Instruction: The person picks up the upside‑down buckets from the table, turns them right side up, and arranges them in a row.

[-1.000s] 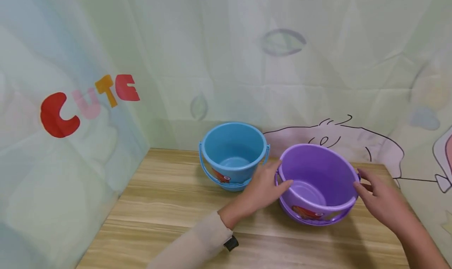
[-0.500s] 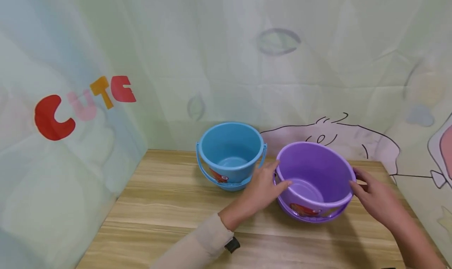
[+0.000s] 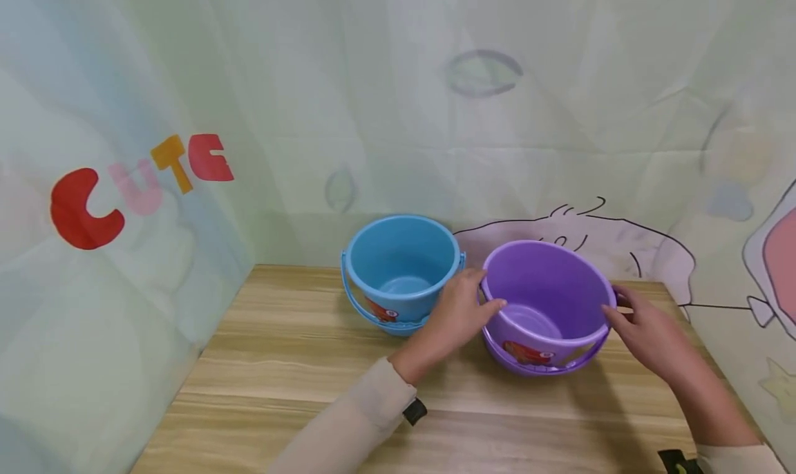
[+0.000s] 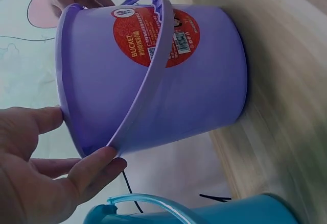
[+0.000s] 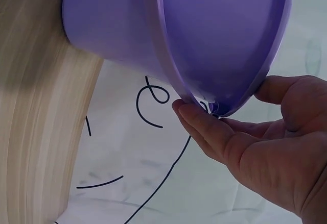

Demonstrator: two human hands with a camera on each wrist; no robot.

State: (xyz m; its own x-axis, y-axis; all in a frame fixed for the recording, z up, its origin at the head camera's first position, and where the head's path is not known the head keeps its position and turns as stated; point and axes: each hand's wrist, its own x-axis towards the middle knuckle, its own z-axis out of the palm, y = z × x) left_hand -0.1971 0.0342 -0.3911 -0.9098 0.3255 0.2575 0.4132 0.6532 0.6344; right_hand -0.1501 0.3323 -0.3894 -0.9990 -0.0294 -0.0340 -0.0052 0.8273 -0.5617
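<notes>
A purple bucket [image 3: 547, 291] stands on the right side of the table, its mouth tipped toward me. My left hand [image 3: 452, 318] pinches its left rim, thumb at the edge and fingers by the handle's end. On the opposite side my right hand [image 3: 649, 336] holds the rim between thumb and fingers. The bucket's purple handle [image 4: 141, 94] hangs down across the front, over a red oval label [image 4: 134, 36] in the left wrist view. Whether the base rests fully on the wood cannot be told. Left of it is a blue bucket [image 3: 404, 256], close behind my left hand.
The wooden table [image 3: 298, 363] reaches back to a printed cloth wall [image 3: 398, 115]. Another cloth wall with colourful letters [image 3: 87, 208] rises along the left. The blue bucket's handle [image 3: 357, 298] hangs at its front.
The purple bucket has moved a little toward the back, both hands moving with it. The whole head view has shifted slightly left. The blue bucket stays in its place on the table.
</notes>
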